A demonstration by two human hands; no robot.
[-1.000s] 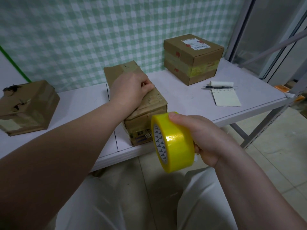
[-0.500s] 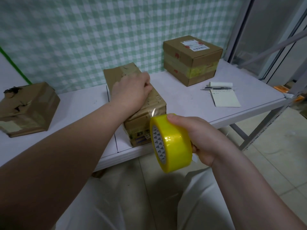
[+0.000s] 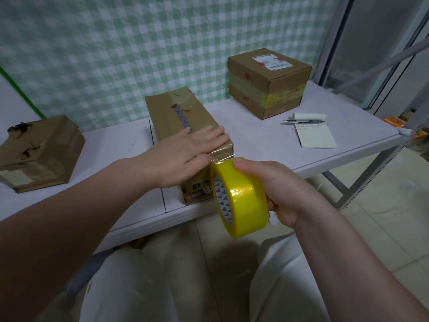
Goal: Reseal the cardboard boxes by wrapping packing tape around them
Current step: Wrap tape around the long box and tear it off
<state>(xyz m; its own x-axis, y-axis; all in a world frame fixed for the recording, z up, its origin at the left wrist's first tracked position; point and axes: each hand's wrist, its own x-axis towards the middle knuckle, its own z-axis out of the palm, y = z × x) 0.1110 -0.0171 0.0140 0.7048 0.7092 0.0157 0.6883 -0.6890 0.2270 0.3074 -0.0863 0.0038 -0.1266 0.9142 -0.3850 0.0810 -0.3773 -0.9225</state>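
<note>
Seen from the head camera, the left hand (image 3: 192,149) lies flat with straight fingers, pressing tape onto the long box (image 3: 183,122) at the table (image 3: 267,140) edge. The right hand (image 3: 285,189) curls round the yellow tape roll (image 3: 241,198), its strip taut to the box. The next move, I'd guess, is pulling the roll down the front face.

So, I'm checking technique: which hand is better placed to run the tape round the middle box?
Right hand: it grips the yellow tape roll, its strip running to the middle box. The left hand lies flat on top.
</note>
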